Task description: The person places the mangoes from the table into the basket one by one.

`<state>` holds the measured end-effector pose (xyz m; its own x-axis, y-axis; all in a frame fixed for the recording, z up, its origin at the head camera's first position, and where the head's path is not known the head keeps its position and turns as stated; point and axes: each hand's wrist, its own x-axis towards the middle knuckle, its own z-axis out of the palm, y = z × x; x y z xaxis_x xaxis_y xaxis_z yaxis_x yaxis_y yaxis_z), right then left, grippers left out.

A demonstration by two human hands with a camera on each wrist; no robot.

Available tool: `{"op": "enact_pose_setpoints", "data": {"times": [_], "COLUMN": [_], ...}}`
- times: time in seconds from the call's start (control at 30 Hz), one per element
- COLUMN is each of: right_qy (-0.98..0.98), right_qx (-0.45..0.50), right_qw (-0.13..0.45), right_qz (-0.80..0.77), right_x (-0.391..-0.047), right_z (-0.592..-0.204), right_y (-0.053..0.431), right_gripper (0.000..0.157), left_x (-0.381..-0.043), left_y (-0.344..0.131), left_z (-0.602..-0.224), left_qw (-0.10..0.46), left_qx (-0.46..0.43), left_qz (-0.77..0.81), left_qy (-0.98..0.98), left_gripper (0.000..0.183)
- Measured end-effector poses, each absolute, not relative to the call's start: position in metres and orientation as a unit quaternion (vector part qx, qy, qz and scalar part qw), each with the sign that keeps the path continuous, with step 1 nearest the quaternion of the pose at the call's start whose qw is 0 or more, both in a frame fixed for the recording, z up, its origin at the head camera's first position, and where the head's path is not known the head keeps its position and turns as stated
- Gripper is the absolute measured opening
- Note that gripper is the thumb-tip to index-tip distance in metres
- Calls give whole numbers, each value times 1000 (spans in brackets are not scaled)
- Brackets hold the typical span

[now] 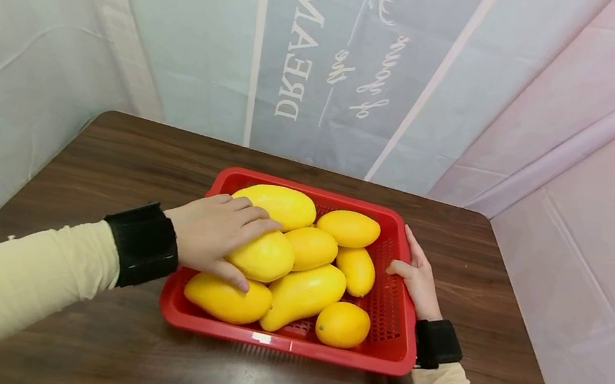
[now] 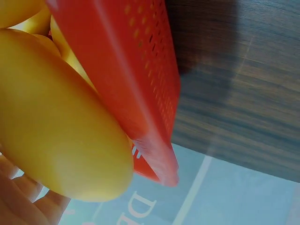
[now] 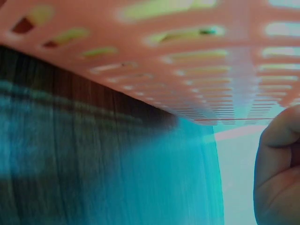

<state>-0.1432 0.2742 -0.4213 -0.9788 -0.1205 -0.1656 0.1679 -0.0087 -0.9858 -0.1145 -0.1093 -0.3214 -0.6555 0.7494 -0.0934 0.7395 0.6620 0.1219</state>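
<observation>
A red plastic basket [image 1: 283, 344] with slotted walls holds several yellow mangoes, including a long curved one [image 1: 306, 296] and a small rounded yellow fruit [image 1: 343, 325] near the front. My left hand [image 1: 217, 231] reaches over the basket's left side and grips a large mango [image 1: 262, 256], thumb toward the front and fingers across its top. In the left wrist view this mango [image 2: 61, 117] looms beside the red rim. At the right end, my right hand [image 1: 420, 282] holds the basket's rim, thumb over the inside. Its curled fingers [image 3: 276, 164] show beside the slotted wall in the right wrist view.
The basket stands on a dark wood-grain table [image 1: 134, 178]. Behind it hangs a printed fabric backdrop [image 1: 341, 56], and pale fabric walls [image 1: 592, 264] close off the sides. Both wrists wear black bands [image 1: 144, 245].
</observation>
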Motion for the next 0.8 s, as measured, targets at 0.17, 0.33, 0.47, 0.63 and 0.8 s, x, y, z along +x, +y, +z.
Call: {"op": "enact_pose_setpoints", "data": {"times": [0.17,0.33,0.47,0.63,0.8], "right_qy": [705,715,720,741,844], "right_qx": [13,6,-4,6,4], "right_qw": [98,101,103,91,41], "right_qz": [-702,-691,-687,-665,-534], "right_x": [-147,-151,-153,-151,-150], "right_z": [-421,-423,-422,-420,-412], "right_y": [269,268,268,267,266], "right_gripper": [83,83,83,78,80], "left_x": [-115,-115,-115,-114,-117], "left_y": [-113,-114,-116,-116,-122], "left_z": [-322,-323,-324,-325,-317], "left_qw": [61,52,46,53,29], "left_qx": [411,414,415,408,387], "left_qz": [38,38,36,45,51], "left_qy": [909,908,908,910,920], "left_gripper": [101,100,100,101,107]}}
